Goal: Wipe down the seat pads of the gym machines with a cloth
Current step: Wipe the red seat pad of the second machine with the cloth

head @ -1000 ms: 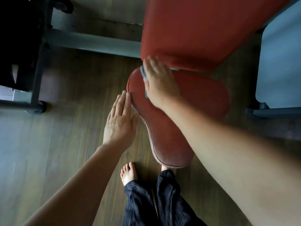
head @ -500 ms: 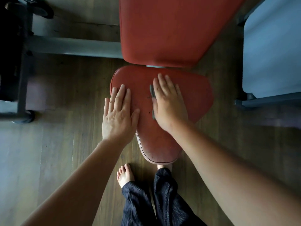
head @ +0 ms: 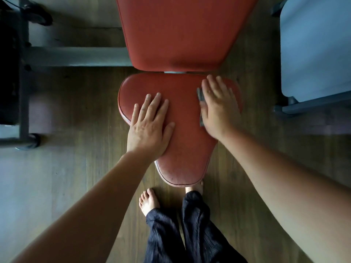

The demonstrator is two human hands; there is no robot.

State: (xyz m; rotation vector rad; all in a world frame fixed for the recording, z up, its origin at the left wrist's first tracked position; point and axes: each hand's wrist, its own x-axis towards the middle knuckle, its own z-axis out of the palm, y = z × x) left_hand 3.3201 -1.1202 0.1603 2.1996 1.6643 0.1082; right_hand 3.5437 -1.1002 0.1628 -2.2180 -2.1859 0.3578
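Cloth point(head: 199, 95) pinned flat under right hand point(head: 218, 107), fingers straight, near seat point(head: 182, 158) right edge. Left hand point(head: 150, 126) spread flat by left edge, holding nothing. Risk: cloth bunching or slipping off the edge under uneven palm pressure.

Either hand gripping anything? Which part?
No grip. Right hand presses the grey cloth flat under its palm onto the seat pad; left hand rests flat on the pad.

The red seat pad point(head: 187, 152), broad at the far end and narrowing to a rounded near tip, lies flat under the straight fingers of the left hand point(head: 150, 128) and right hand point(head: 218, 111). The grey cloth point(head: 200, 95) lies pressed on it beneath the right fingers, with only a thin strip showing beside the index finger and thumb.
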